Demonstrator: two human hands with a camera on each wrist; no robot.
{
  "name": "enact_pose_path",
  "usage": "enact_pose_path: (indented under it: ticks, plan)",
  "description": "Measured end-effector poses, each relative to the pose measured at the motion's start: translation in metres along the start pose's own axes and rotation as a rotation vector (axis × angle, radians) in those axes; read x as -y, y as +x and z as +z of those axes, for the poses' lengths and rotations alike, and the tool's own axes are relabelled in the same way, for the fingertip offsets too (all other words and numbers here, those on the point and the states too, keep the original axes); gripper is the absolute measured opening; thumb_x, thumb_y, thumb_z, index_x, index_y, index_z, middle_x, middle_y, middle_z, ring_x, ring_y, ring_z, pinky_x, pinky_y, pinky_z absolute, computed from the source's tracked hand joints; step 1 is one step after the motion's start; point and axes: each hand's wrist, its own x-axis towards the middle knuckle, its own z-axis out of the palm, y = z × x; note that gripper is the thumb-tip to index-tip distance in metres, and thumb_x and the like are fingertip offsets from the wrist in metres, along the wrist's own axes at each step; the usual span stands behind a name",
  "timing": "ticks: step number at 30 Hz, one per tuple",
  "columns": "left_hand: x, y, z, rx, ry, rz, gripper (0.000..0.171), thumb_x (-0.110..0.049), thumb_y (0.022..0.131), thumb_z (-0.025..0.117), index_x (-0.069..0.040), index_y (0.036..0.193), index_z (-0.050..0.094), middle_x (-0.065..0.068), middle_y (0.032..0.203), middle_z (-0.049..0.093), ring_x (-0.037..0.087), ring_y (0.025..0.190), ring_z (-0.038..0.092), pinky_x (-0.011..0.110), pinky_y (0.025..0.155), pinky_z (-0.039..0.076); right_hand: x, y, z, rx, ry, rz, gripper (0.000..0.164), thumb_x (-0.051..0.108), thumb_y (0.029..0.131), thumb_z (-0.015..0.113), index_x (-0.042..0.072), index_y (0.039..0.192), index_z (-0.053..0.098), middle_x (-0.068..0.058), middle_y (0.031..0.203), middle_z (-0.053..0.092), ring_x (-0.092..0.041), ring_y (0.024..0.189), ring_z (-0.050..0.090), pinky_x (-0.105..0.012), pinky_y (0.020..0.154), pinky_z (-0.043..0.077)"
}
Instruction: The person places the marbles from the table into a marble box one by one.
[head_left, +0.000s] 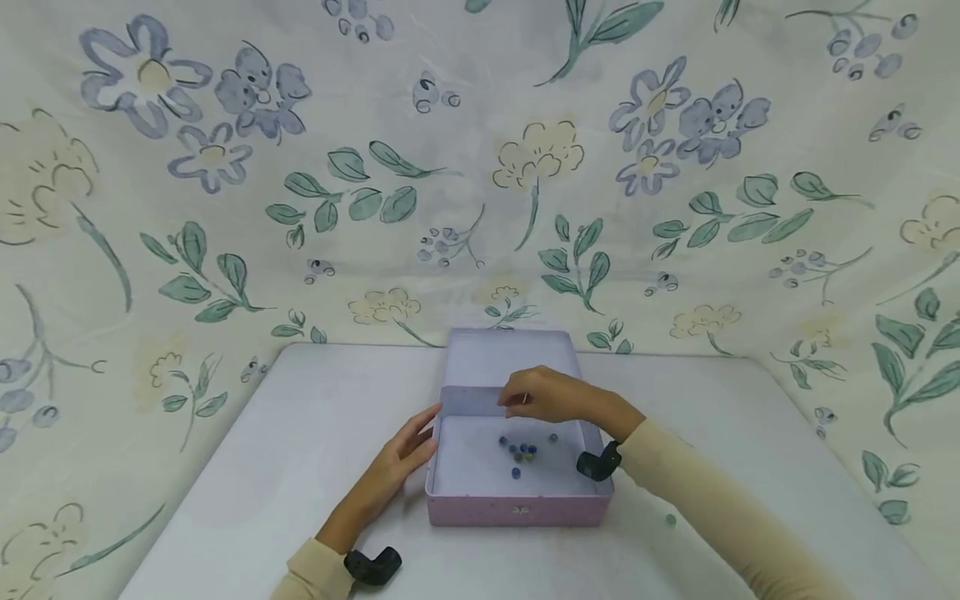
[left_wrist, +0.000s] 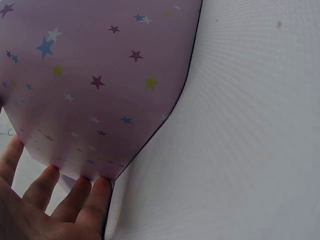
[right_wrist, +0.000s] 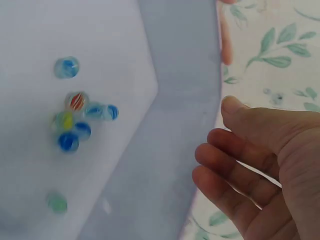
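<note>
A pink hinged box (head_left: pixel 480 512) with a pale lilac inside stands on the table, its lid (head_left: pixel 517 354) tipped back. Several glass marbles (right_wrist: pixel 68 142), blue, green, yellow and one red-striped, lie loose on its floor. My left hand (head_left: pixel 393 462) rests its fingers against the box's left side, which the left wrist view shows printed with stars (left_wrist: pixel 97 81). Above the back part of the box is my right hand (head_left: pixel 551 396). Its thumb and bent fingers stand apart with nothing between them in the right wrist view.
A single green marble (head_left: pixel 671 520) lies on the white table (head_left: pixel 337 400), right of the box near my right sleeve. Behind the table hangs a flower-printed cloth (head_left: pixel 465 192). Each wrist carries a black device (head_left: pixel 372 567).
</note>
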Motion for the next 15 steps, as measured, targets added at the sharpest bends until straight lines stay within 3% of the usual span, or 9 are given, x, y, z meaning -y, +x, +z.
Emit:
enact_pose_path:
  ticks: [8, 15]
  plan:
    - [0.0, 0.001, 0.0, 0.003, 0.013, 0.018, 0.056, -0.022, 0.106, 0.046, -0.026, 0.158, 0.026, 0.006, 0.168, 0.019, 0.043, 0.151, 0.022, 0.067, 0.117, 0.025, 0.009, -0.052, -0.031, -0.034, -0.005, 0.075, 0.019, 0.014, 0.094, 0.07, 0.01, 0.112, 0.075, 0.003, 0.101, 0.072, -0.005, 0.091, 0.068, -0.017, 0.082, 0.057]
    - [0.001, 0.001, 0.0, 0.006, 0.019, 0.016, 0.056, -0.023, 0.106, 0.046, -0.026, 0.159, 0.026, 0.005, 0.168, 0.018, 0.043, 0.152, 0.022, 0.068, 0.117, 0.023, 0.001, -0.109, -0.035, -0.15, 0.001, 0.087, 0.021, 0.01, 0.092, 0.071, 0.011, 0.113, 0.074, -0.002, 0.104, 0.074, -0.007, 0.093, 0.067, -0.022, 0.079, 0.059]
